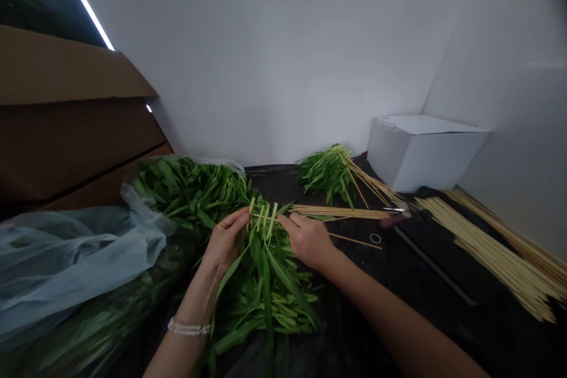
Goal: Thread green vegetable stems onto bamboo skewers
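Several leafy green stems [264,221], which look like water spinach, sit side by side across a thin bamboo skewer [261,217], their leaves hanging down. My left hand [228,242] pinches the stem at the left end of this row. On the other side, my right hand [309,239] is closed on the skewer, its fingers hiding part of it. Below both hands lies a pile of loose cut greens [287,307]. A bundle of bare skewers [341,211] rests just beyond my right hand, with a single skewer [357,241] nearer me.
A plastic bag [80,248] and more greens [190,186] lie at left. Skewered greens [328,171] rest against the back wall. At right are a white box [425,150], long bamboo sticks [491,254], a dark-handled tool [396,218] and a small ring [375,238] on black sheeting.
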Motion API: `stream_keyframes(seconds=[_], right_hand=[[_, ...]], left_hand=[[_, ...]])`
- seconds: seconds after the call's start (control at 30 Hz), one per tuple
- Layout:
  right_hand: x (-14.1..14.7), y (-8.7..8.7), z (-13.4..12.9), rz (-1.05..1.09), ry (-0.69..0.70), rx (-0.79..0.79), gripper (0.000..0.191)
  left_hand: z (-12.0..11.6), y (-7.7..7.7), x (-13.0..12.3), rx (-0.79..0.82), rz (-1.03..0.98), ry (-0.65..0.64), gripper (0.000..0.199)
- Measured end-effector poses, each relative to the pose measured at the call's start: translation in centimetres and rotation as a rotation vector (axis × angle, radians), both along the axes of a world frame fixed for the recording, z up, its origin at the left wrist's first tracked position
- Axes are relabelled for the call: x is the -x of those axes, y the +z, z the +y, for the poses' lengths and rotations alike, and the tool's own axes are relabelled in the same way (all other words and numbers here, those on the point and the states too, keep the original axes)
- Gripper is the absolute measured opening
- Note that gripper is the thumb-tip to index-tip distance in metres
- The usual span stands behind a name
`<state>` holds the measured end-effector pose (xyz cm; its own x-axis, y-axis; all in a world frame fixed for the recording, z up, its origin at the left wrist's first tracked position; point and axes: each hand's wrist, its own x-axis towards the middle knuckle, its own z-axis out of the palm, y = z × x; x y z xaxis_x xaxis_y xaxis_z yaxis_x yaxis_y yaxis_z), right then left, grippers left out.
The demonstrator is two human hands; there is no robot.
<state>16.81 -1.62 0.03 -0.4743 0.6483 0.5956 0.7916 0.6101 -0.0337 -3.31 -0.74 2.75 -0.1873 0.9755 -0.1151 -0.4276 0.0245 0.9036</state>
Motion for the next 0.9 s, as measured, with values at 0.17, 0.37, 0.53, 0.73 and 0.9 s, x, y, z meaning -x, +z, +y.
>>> stream_keyframes(seconds=[0.17, 0.37, 0.53, 0.73, 0.9], right_hand=[[0.2, -0.3, 0.0, -0.005, 0.006, -0.015, 0.040], [0.2, -0.3, 0.0, -0.009, -0.001, -0.044, 0.040], [0.4, -0.7, 0.0, -0.007, 0.011, -0.082, 0.040], [0.5, -0.9, 0.1, -0.017, 0.000, -0.071, 0.039], [0.6, -0.9, -0.1, -0.019, -0.011, -0.042, 0.038]], left_hand=[[0.0, 0.0, -0.3, -0.014, -0.025, -0.049, 0.032], [0.1, -0.3, -0.1, 0.051, -0.007, -0.040, 0.022], [0.0, -0.5, 0.1, 0.063, -0.001, -0.108, 0.022], [0.3, -1.2, 0.2, 0.046, 0.019, -0.129, 0.025], [0.6, -1.8, 0.2, 0.029, 0.055, -0.142, 0.028]])
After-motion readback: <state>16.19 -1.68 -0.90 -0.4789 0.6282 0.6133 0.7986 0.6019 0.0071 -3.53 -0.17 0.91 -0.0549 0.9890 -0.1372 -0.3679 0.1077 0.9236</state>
